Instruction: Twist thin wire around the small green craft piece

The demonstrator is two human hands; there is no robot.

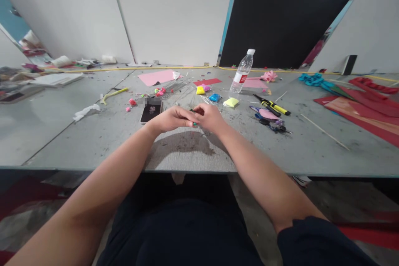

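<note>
My left hand (173,119) and my right hand (211,117) meet just above the table, their fingers closed together. A small green lump (195,124) shows between the fingertips; it looks like soft modelling clay, though most of it is hidden. Both hands seem to pinch it. A phone (151,111) lies just beyond my left wrist. Past my right hand are a blue packet (215,97), a pale yellow-green packet (231,102) and a bright yellow packet (200,90).
A clear plastic bottle (241,76) stands behind the packets. To the right lie yellow-black pliers (274,106), a thin stick (325,131) and red sheets (364,112). Crumpled tissue (87,112) and a yellow-green strip (114,94) are at left. The table's front edge (193,171) runs below my wrists.
</note>
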